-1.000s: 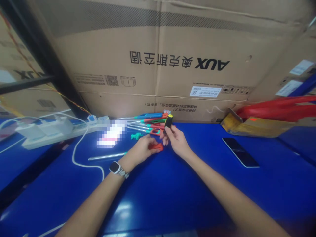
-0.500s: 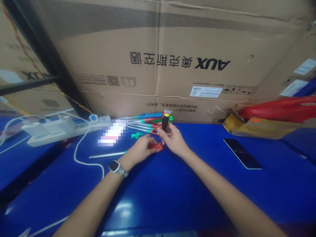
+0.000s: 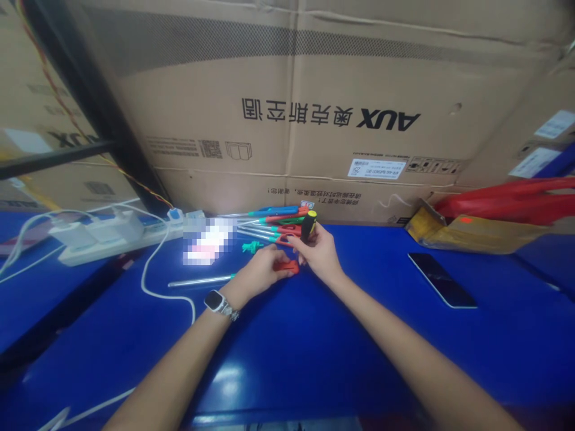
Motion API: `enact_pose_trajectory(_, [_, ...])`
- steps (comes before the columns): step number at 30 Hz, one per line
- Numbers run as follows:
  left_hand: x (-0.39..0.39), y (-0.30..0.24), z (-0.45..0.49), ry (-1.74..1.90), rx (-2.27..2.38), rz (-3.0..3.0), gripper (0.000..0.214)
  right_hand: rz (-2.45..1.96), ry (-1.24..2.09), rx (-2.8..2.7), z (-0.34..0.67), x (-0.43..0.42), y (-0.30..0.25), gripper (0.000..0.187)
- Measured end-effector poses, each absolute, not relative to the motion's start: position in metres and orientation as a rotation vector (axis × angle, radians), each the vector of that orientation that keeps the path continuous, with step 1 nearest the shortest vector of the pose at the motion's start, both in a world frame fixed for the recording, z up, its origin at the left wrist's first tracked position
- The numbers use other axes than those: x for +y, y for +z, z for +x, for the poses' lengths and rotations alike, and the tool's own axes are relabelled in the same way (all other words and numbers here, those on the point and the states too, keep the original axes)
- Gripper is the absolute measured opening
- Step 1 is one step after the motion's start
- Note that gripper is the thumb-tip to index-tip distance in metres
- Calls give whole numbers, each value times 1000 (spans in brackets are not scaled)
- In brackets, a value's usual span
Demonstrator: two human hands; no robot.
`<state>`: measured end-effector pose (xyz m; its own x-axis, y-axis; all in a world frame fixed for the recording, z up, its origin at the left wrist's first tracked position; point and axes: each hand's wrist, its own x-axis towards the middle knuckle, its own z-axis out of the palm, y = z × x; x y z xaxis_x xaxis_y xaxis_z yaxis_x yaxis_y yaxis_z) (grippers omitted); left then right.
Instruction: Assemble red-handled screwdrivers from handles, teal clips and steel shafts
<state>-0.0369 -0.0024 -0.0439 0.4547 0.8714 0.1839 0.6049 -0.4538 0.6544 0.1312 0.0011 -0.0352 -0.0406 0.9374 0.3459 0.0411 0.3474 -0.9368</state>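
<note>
My left hand is closed round the red handle of a long-necked lighter, which lies on the blue tabletop with its thin metal tube pointing left. In my right hand is a screwdriver with a black and yellow handle, held nearly upright by the fingers. Its tip is hidden by the hand, so I cannot tell whether it touches the lighter. Just beyond both hands lies a pile of similar lighters in blue, red and green. Small green pieces rest beside the pile.
A white power strip with plugs and a loose white cable occupy the left. At the right are a phone and an opened carton holding red items. A big cardboard box walls off the back.
The view has shifted slightly, so most things appear a little further right. The screwdriver handle leans a bit more to the right. Both hands keep their holds.
</note>
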Motion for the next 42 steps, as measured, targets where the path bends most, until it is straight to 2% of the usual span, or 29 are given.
enact_pose_trajectory(10, [-1, -46, -37, 727, 1207, 2194, 15, -857, 1089, -1560, 144, 3, -31, 35])
enact_pose_trajectory(16, [-2, -44, -37, 717, 1223, 2196, 15, -924, 796, -1431, 131, 7, -39, 41])
enact_pose_trajectory(19, [-3, -43, -37, 698, 1230, 2201, 14, -984, 623, -1403, 127, 4, -43, 35])
enact_pose_trajectory(23, [-5, -40, -37, 656, 1232, 2256, 16, -1024, 670, -1353, 128, 3, -40, 34])
enact_pose_trajectory(26, [-8, -33, -42, 535, 1301, 2374, 29, -1033, 719, -1323, 138, 2, -29, 39])
enact_pose_trajectory(29, [-11, -24, -48, 407, 1423, 2450, 43, -1177, 702, -1459, 158, -5, -20, 42])
enact_pose_trajectory(34, [-12, -18, -55, 234, 1385, 2556, 24, -1706, 497, -1981, 188, -30, -27, 39])
enact_pose_trajectory(38, [-13, -16, -55, 341, 1219, 2563, 21, -1893, 309, -2178, 187, -40, -37, 35])
enact_pose_trajectory(42, [-16, -8, -49, 519, 1084, 2611, 25, -1853, 335, -2187, 189, -42, -32, 33])
